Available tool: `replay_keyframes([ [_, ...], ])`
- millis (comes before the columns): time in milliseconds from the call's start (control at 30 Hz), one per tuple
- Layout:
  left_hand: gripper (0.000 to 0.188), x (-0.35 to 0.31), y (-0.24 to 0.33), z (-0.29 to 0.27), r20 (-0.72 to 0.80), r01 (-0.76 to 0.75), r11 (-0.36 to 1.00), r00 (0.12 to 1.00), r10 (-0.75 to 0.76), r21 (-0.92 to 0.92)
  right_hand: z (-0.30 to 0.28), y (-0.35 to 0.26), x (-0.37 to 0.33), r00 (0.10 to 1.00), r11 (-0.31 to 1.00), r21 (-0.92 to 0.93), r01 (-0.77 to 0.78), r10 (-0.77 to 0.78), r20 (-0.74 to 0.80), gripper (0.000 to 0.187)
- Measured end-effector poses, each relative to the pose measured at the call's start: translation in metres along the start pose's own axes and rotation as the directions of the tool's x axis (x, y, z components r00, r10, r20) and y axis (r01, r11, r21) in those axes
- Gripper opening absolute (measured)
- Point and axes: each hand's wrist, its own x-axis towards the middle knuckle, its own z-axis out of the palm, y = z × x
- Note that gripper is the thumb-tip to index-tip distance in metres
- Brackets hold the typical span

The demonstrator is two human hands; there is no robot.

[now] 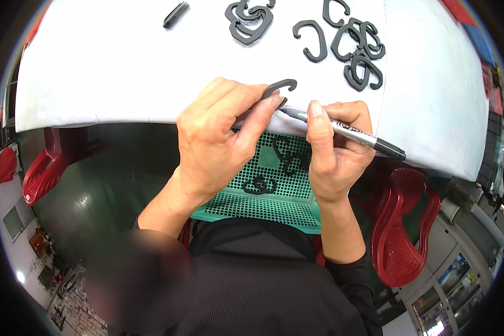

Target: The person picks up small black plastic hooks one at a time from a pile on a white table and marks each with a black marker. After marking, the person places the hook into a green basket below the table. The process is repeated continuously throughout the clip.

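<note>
My left hand point(221, 123) pinches a black C-shaped hook point(281, 85) between thumb and fingers, just over the near edge of the white table. Its lower part is covered by my thumb and fingers. In my right hand point(336, 148) is a marker pen point(355, 133) with a silver-grey barrel and black ends. The pen's tip points left and meets the hook or lies very close to it; I cannot tell which. A loose black pen cap point(176, 15) lies at the far left of the table.
Several black hooks point(357, 42) lie at the table's far right, with another pile point(249, 22) at the far middle. Below my hands, a green mesh basket point(252, 208) holds several more hooks point(259, 185). Red plastic chairs point(400, 241) flank me by the white tabletop point(112, 61).
</note>
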Motion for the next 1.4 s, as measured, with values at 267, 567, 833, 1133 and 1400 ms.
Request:
replay_keyframes([
  [267, 0.011, 0.000, 0.000, 0.000, 0.002, -0.021, 1.000, 1.000, 0.021, 0.012, 0.001, -0.001, 0.002, 1.000, 0.999, -0.033, 0.025, -0.024, 0.011, 0.016],
  [567, 0.011, 0.000, -0.001, 0.000, 0.000, -0.037, 0.999, 0.999, 0.037, 0.011, 0.001, -0.001, 0.002, 0.999, 0.997, -0.067, 0.030, -0.028, 0.020, 0.016],
  [833, 0.013, -0.005, -0.002, 0.000, 0.030, -0.008, 1.000, 1.000, 0.008, 0.016, -0.002, -0.001, -0.001, 1.000, 0.997, -0.083, 0.005, -0.005, 0.005, 0.017],
  [1133, 0.028, -0.005, -0.010, -0.006, 0.063, -0.152, 0.983, 0.987, 0.145, 0.106, -0.014, -0.008, 0.008, 0.990, 0.996, 0.090, -0.024, 0.036, -0.135, 0.017],
  [1400, 0.029, -0.005, -0.023, -0.003, 0.031, -0.282, 0.958, 0.959, 0.281, 0.051, -0.002, -0.009, 0.007, 0.994, 0.992, 0.066, -0.105, 0.105, 0.009, 0.017],
])
